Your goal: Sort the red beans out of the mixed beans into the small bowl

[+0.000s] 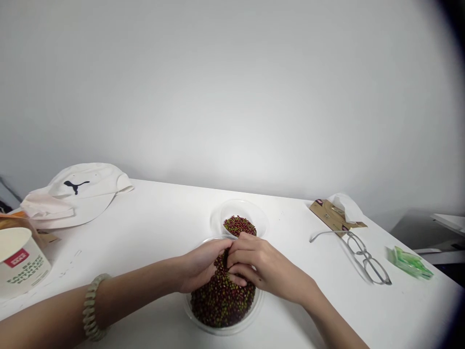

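A clear round plastic bowl (250,315) stands at the near middle of the table, heaped with mixed dark red and green beans (221,303). My left hand (201,266) reaches in from the left over the beans, its palm turned toward the right. Its thumb is stretched out, and its other fingers are hidden. Against it, my right hand (261,264) has its fingers curled in over the heap; whatever is at the fingertips is too small or covered. Just behind stands a smaller white bowl (232,208) with a smaller pile of the same red and green beans (240,226).
On the left are a white cap (87,191), a pale pink cloth (47,206) and a paper tub (23,266). Glasses (366,254), a brown cardboard piece (327,215), a white tissue (347,207) and a green packet (412,262) lie on the right. A wall rises behind.
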Demonstrator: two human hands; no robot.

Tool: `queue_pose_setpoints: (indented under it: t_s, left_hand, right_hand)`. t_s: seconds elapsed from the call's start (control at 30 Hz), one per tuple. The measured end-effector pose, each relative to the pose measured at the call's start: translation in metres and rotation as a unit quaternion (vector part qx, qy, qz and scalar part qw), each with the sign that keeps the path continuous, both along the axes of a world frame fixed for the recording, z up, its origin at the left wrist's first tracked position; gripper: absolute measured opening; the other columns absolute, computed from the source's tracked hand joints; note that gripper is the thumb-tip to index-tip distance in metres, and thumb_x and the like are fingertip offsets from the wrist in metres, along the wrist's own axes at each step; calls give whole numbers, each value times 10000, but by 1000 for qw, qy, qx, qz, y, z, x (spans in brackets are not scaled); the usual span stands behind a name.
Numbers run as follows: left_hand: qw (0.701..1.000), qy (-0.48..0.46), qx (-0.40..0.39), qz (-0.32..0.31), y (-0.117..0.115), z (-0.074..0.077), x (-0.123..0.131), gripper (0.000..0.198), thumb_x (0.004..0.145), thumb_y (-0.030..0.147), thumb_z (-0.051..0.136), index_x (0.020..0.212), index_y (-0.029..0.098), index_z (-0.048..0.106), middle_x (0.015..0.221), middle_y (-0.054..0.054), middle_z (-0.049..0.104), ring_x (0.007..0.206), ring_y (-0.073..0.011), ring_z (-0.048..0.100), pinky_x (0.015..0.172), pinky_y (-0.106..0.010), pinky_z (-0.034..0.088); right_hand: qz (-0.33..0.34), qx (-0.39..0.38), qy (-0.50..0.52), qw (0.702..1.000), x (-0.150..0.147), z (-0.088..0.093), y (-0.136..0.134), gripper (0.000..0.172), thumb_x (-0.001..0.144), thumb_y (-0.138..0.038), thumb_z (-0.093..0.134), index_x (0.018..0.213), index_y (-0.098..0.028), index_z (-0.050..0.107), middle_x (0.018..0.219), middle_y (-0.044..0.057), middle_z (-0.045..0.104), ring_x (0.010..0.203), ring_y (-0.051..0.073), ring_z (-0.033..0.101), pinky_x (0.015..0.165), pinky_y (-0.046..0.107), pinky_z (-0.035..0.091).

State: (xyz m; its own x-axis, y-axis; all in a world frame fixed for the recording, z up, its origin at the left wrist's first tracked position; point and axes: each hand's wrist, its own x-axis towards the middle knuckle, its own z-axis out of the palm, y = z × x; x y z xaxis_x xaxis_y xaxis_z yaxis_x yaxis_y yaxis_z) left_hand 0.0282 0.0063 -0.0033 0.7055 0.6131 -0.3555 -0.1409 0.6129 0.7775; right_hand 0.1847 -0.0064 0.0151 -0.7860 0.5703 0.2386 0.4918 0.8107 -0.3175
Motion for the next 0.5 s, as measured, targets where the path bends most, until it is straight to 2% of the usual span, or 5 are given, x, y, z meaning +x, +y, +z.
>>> queue_pose_setpoints:
  t_s: [0.13,0.23,0.37,0.43,0.5]
  left_hand:
    - [1000,-23,14,-5,1,-2,0,223,753,245,402,822,138,585,722,-28,631,656,-118,569,723,-267,442]
    - [999,-37,15,-18,1,-2,-2,211,763,272,418,787,139,580,708,-33,618,736,-143,583,785,-300,435]
    - [999,-22,18,-20,0,-2,-5,243,767,332,450,825,136,581,810,-57,616,846,-173,576,851,-337,420]
    - [999,-14,23,-23,1,-2,-6,257,768,340,450,850,135,581,845,-68,616,859,-177,577,861,-337,418]
    - [999,-11,26,-25,1,-2,-6,249,762,331,462,873,142,578,854,-67,617,871,-178,577,873,-336,413]
  right_hand:
    - [2,-12,52,999,2,4,0,142,843,-115,475,806,-191,589,795,8,585,769,131,491,693,262,418]
    - [-18,-7,144,989,7,7,5,108,842,-149,497,854,-197,592,828,14,601,805,140,513,705,274,434]
    - [-147,71,239,957,16,-1,22,96,839,-179,497,830,-202,590,813,27,605,776,165,527,682,307,440]
    - [-204,104,219,948,18,-9,32,96,835,-189,501,823,-201,596,795,31,611,756,173,525,681,319,438]
    - [-226,119,184,949,19,-16,38,98,827,-192,512,819,-203,609,783,32,619,740,181,524,662,321,439]
